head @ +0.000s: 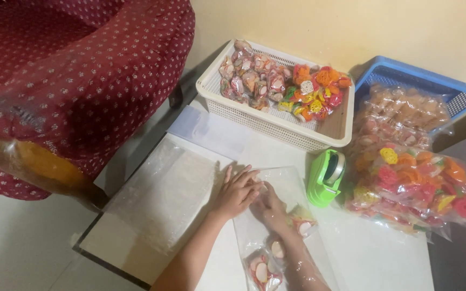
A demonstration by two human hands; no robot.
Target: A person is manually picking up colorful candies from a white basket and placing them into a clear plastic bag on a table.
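left hand (237,192): lay flat, fingers spread, on the clear bag (276,186)
right hand (269,209): inside that bag beside the tape dispenser (325,177), grip impossible to tell

A plain cream wall (351,27) runs along the far side. At far left stands a dark red armchair (82,70) with small pale dots. The white worktop (373,258) sits low over a pale floor (6,248).

Clear snack bags (411,188) lie right, small wrapped packets (252,78) fill the white basket (276,126).

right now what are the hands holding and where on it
Both the left hand and right hand press on the clear plastic bag near its middle; a closed grip cannot be told.
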